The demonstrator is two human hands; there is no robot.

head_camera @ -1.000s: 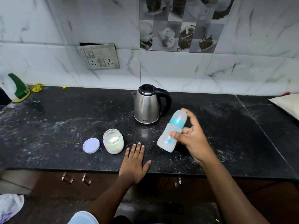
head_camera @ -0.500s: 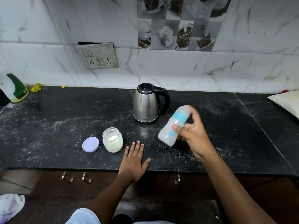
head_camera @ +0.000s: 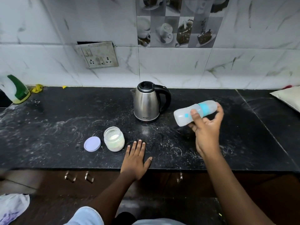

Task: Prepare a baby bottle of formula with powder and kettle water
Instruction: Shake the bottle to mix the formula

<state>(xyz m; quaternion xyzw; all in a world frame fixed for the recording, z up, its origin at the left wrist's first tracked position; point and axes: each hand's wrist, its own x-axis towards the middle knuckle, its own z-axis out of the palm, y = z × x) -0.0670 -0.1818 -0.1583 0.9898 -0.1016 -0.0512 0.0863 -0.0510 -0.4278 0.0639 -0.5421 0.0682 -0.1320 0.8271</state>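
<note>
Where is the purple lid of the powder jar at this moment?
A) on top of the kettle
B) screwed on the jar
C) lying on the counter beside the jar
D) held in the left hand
C: the lid lies flat on the counter, just beside the jar, whose mouth is open.

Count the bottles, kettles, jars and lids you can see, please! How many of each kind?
Bottles: 2, the baby bottle held in the right hand and the green and white bottle at the far left
Kettle: 1
Jar: 1, open with white powder inside
Lid: 1, lying beside the jar
Total: 5
</note>
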